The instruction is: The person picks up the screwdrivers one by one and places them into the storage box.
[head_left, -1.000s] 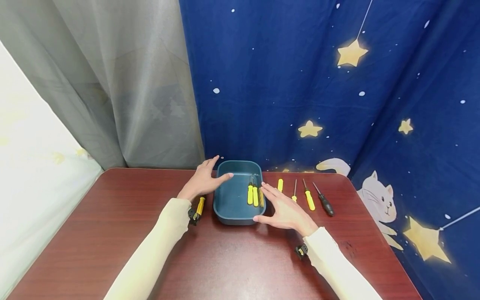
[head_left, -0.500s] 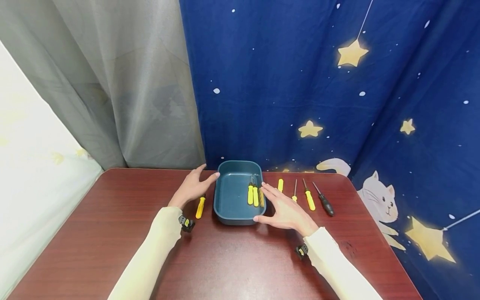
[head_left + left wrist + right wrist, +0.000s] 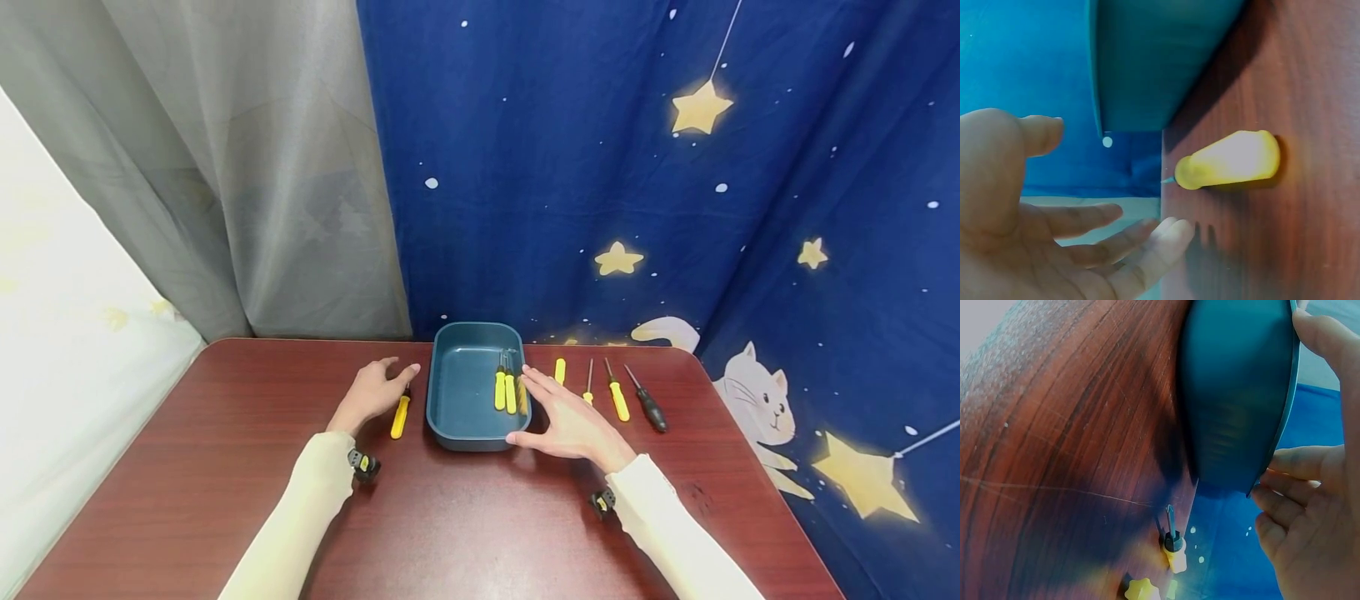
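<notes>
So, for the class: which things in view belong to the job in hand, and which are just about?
Seemingly part of the job:
blue tray, beside the right hand
two yellow-handled tools inside it
lone yellow tool near the left hand
likely the yellow row and black-handled tool on the right

Seemingly just about:
blue curtain
grey curtain

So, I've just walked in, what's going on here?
A person's right grip touches the right side of a blue bin standing on a table. Their left grip hovers near a yellow-handled screwdriver lying left of the bin, without holding it. At least two yellow-handled tools lie inside the bin. To its right, more tools with yellow handles and a black-handled screwdriver lie on the table.
</notes>
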{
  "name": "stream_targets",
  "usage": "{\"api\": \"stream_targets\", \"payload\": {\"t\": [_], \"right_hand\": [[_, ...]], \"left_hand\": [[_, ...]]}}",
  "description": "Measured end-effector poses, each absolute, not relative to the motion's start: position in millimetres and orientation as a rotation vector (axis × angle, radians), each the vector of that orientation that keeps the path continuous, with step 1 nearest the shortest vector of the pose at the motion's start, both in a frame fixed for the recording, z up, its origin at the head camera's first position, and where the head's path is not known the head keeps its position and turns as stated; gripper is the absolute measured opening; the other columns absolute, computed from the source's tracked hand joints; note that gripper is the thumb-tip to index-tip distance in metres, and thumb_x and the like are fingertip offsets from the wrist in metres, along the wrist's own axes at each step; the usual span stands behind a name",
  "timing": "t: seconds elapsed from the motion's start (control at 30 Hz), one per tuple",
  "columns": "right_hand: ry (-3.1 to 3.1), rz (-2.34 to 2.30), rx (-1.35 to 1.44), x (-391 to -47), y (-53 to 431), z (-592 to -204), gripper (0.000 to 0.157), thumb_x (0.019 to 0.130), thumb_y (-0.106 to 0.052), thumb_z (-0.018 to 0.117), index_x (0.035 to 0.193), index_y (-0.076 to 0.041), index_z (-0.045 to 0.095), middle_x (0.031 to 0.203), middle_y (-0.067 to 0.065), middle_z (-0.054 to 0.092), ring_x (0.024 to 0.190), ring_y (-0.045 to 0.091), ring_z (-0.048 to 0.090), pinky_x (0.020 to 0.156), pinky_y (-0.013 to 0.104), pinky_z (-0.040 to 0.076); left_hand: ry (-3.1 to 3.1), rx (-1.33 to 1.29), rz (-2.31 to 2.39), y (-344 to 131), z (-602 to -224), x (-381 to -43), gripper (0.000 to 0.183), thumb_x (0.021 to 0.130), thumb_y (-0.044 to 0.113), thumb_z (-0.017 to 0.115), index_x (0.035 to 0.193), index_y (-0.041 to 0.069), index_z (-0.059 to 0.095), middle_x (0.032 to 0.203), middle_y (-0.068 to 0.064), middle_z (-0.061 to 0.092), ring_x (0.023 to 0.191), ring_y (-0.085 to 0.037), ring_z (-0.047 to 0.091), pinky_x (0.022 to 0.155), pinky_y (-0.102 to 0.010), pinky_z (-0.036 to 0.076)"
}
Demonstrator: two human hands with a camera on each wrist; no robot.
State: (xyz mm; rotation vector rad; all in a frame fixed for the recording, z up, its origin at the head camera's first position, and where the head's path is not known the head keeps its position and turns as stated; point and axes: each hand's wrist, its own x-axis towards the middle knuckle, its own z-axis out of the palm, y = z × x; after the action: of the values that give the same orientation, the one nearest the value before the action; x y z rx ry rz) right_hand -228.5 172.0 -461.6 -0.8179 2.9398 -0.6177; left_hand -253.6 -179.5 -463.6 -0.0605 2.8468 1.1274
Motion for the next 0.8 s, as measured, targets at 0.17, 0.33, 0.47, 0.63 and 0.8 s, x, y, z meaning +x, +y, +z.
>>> {"api": "stream_targets", "payload": {"t": [0.17, 0.33, 0.47, 0.63, 0.8], "right_hand": [[2.945, -0.627, -0.832, -229, 172, -462, 0.108, 0.078, -0.079, 0.068, 0.16, -0.015, 0.038, 0.169, 0.0, 0.032, 0.154, 0.025, 0.036, 0.118, 0.052, 0.042], [2.949, -0.623, -0.827, -229, 172, -463, 0.108, 0.078, -0.079, 0.068, 0.159, -0.014, 0.039, 0.169, 0.0, 0.031, 0.154, 0.024, 0.036, 0.118, 0.052, 0.042], [2.948, -0.617, -0.825, -229, 172, -464, 0.109, 0.077, -0.08, 0.067, 0.159, -0.014, 0.039, 0.169, 0.0, 0.031, 0.154, 0.024, 0.036, 0.119, 0.052, 0.041], [2.941, -0.613, -0.824, -229, 172, -463, 0.109, 0.077, -0.08, 0.067, 0.16, -0.015, 0.038, 0.169, -0.001, 0.031, 0.155, 0.024, 0.034, 0.119, 0.052, 0.04], [2.937, -0.611, -0.805, -229, 172, -463, 0.109, 0.077, -0.081, 0.067, 0.161, -0.018, 0.036, 0.17, -0.003, 0.029, 0.155, 0.023, 0.034, 0.119, 0.053, 0.041]], "left_hand": [[2.856, -0.091, 1.093, -180, -470, -251, 0.072, 0.102, 0.045, 0.058, 0.15, -0.007, 0.045, 0.143, -0.031, 0.056, 0.13, -0.042, 0.057, 0.111, -0.057, 0.047], [2.856, -0.086, 1.049, -182, -474, -249, 0.063, 0.096, 0.036, 0.068, 0.141, -0.008, 0.055, 0.126, -0.027, 0.066, 0.11, -0.034, 0.065, 0.099, -0.049, 0.055], [2.813, -0.098, 1.081, -182, -475, -248, 0.057, 0.092, 0.027, 0.073, 0.135, -0.008, 0.059, 0.106, -0.021, 0.07, 0.079, -0.022, 0.068, 0.071, -0.034, 0.06], [2.74, -0.124, 1.16, -180, -475, -246, 0.052, 0.089, 0.015, 0.076, 0.132, -0.011, 0.06, 0.104, -0.022, 0.068, 0.066, -0.017, 0.065, 0.06, -0.028, 0.06], [2.697, -0.127, 1.184, -178, -475, -245, 0.042, 0.09, 0.007, 0.074, 0.125, -0.013, 0.064, 0.107, -0.025, 0.07, 0.073, -0.019, 0.069, 0.063, -0.034, 0.063]]}}
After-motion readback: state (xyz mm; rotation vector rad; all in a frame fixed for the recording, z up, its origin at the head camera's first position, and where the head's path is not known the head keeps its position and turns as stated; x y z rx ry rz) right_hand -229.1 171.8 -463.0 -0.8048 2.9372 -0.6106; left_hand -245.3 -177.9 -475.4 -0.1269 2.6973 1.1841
